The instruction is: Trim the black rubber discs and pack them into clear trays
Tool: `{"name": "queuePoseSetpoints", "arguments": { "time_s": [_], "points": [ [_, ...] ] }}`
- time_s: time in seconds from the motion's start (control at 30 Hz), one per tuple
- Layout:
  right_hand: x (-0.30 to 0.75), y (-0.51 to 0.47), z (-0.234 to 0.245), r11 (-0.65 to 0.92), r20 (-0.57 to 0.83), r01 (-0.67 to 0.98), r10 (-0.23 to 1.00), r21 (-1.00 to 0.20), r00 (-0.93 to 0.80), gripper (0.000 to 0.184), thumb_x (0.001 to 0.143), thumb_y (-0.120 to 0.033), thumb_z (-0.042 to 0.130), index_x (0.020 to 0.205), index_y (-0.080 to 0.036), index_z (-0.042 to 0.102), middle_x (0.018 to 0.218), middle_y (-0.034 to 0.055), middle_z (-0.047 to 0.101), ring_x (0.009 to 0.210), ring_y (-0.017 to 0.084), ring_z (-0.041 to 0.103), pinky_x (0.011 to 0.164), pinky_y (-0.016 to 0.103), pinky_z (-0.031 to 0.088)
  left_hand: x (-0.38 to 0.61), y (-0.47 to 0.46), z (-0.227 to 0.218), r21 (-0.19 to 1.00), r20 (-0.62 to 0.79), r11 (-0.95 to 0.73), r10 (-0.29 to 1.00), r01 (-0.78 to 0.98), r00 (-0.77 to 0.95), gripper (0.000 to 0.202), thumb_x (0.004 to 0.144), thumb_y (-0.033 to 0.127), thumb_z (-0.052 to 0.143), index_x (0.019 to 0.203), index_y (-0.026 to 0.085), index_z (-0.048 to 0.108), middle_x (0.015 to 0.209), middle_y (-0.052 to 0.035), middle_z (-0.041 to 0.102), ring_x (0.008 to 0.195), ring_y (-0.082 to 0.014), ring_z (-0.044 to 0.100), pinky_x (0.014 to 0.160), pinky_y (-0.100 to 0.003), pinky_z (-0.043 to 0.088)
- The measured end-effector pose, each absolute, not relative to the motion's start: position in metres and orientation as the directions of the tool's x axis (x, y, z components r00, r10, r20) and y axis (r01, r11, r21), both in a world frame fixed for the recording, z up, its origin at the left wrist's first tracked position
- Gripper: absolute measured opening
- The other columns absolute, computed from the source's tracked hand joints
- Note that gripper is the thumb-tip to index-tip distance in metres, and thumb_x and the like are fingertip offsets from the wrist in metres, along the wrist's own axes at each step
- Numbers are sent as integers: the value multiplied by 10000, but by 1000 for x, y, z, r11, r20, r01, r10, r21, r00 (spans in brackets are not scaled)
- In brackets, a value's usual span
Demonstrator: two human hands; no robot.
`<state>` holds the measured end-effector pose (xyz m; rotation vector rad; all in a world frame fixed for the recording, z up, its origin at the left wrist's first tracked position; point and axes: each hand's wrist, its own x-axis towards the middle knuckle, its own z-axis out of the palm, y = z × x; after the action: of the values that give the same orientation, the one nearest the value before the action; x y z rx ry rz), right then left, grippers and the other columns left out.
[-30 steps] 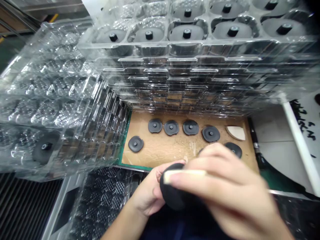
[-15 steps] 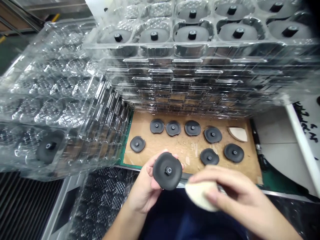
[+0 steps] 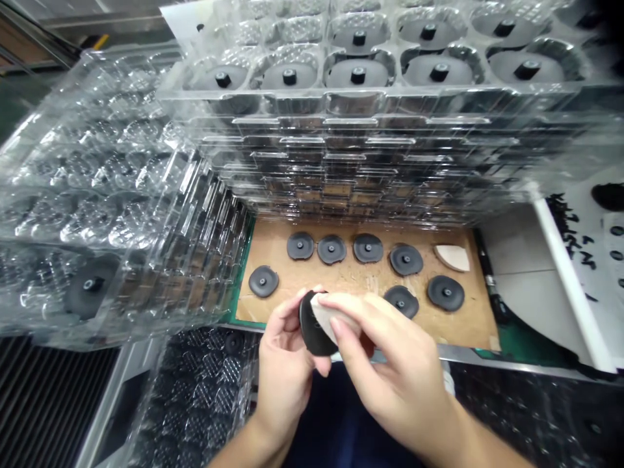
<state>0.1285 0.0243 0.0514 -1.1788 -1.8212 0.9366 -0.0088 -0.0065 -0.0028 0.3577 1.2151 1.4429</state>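
Note:
Between the fingers of my left hand point(image 3: 285, 357) is a black round disc point(image 3: 312, 335), tilted so that its face turns to the right. My right hand point(image 3: 390, 364) pinches a pale wedge-shaped pad point(image 3: 329, 317) and holds it against the disc's face. The pad and my fingers hide much of the disc, its centre stub included. Beyond my hands, several similar black discs point(image 3: 368, 248) with centre stubs lie on a brown cardboard sheet point(image 3: 341, 279). One disc point(image 3: 400, 301) is partly behind my right hand. A second pale wedge point(image 3: 452, 257) lies at the sheet's right end.
A tall stack of clear plastic trays point(image 3: 361, 156) rises behind the cardboard, discs in its top pockets. More clear trays point(image 3: 112, 169) are stacked at the left, one disc point(image 3: 91, 286) in a near pocket. At the right stands a white-edged panel point(image 3: 570, 279).
My right hand has brought the pale pad leftward and up onto the disc. My left hand has tilted the disc, whose face was turned up to the camera before.

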Motion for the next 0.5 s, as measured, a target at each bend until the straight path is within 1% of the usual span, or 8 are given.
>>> {"name": "queuePoseSetpoints", "arguments": {
  "time_s": [0.07,0.13,0.2,0.27,0.33,0.43,0.47,0.5],
  "points": [
    [134,23,47,201,56,348,921,-915,-386,203,871,-134,502,990,-183,659,844,13,685,716,109,624,621,197,481,-10,-5,-2,799,-408,185,865,-572,-291,623,404,32,839,952,297,702,1008,-1,739,977,-200,668,766,-195,547],
    [144,22,40,51,-118,339,880,-939,-459,181,872,-179,518,936,-232,679,850,-9,699,709,115,635,589,198,479,-12,-4,0,788,-428,191,853,-585,-298,633,390,50,851,956,291,704,1010,-3,739,982,-203,666,790,-204,543],
    [153,21,32,-48,-187,336,899,-941,-395,167,874,-226,527,938,-249,680,910,-8,709,784,140,654,603,207,493,-12,-5,0,778,-449,211,845,-592,-289,605,399,95,865,949,291,708,1004,-3,741,966,-202,672,783,-211,548],
    [154,20,30,-68,-156,341,958,-938,-239,165,872,-253,540,982,-247,662,957,4,706,819,154,657,599,212,501,-10,-5,1,778,-439,210,856,-592,-274,600,390,118,875,940,296,710,992,3,744,937,-188,681,764,-198,551],
    [145,20,35,10,-42,342,989,-940,-145,176,867,-242,552,1017,-247,642,944,5,703,763,140,655,556,201,495,-6,-6,3,789,-410,197,874,-581,-260,608,389,95,871,937,304,709,981,15,748,923,-164,683,737,-156,543],
    [124,21,50,266,223,314,960,-911,-167,203,848,-152,539,1021,-192,637,896,24,707,679,121,638,577,209,502,-1,-8,6,807,-401,203,877,-555,-263,504,498,78,830,927,313,707,975,27,749,923,-137,682,737,-131,531],
    [119,21,53,300,249,295,948,-907,-198,209,842,-126,525,1011,-169,641,861,28,707,657,117,631,588,212,502,-1,-8,6,810,-407,207,873,-549,-270,491,514,76,822,926,315,705,983,28,746,933,-140,679,752,-141,532],
    [117,20,53,287,223,275,944,-918,-243,208,838,-112,515,990,-158,649,821,24,706,630,110,623,585,210,498,-2,-9,5,807,-417,215,866,-550,-275,504,501,76,829,928,313,703,996,27,743,948,-148,675,775,-158,533]
  ]
}}
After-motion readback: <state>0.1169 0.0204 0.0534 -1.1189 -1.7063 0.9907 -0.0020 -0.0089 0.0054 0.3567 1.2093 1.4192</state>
